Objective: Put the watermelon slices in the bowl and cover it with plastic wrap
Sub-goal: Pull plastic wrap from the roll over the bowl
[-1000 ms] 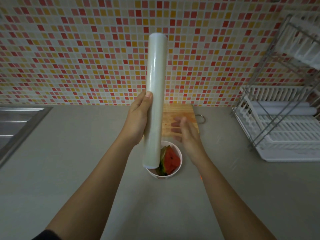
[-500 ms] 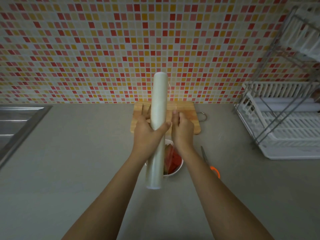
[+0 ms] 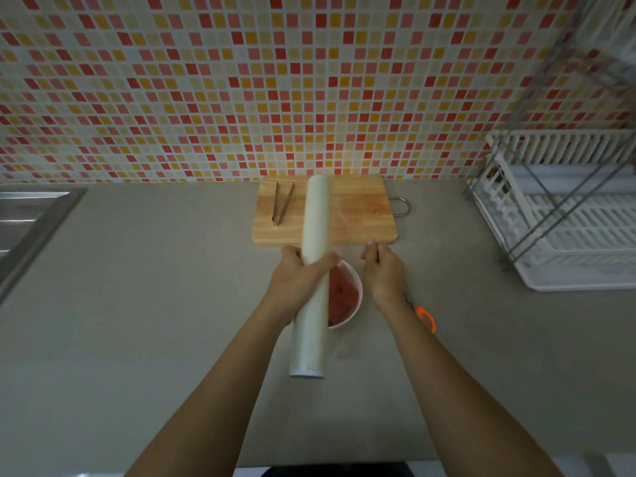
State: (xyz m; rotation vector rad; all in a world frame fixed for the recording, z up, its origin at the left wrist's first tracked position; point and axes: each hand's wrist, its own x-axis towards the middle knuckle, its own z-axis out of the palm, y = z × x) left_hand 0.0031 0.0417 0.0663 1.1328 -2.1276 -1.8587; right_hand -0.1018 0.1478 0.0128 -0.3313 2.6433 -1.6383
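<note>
A long white roll of plastic wrap (image 3: pixel 314 280) is held lengthwise over the counter, my left hand (image 3: pixel 298 282) gripping its middle. A clear sheet of wrap (image 3: pixel 347 242) stretches from the roll to the right, and my right hand (image 3: pixel 382 270) pinches its free edge. Under the roll and the sheet stands a small white bowl (image 3: pixel 356 306) with red watermelon slices (image 3: pixel 340 294) in it. The roll hides the left part of the bowl.
A wooden cutting board (image 3: pixel 358 215) with metal tongs (image 3: pixel 281 207) lies behind the bowl by the tiled wall. Orange-handled scissors (image 3: pixel 426 318) lie right of my right wrist. A white dish rack (image 3: pixel 564 215) is at far right, a steel sink (image 3: pixel 27 218) at far left.
The roll has come down from upright to low over the bowl. My right hand reached the roll, took the film's edge, and has moved right, drawing out a sheet.
</note>
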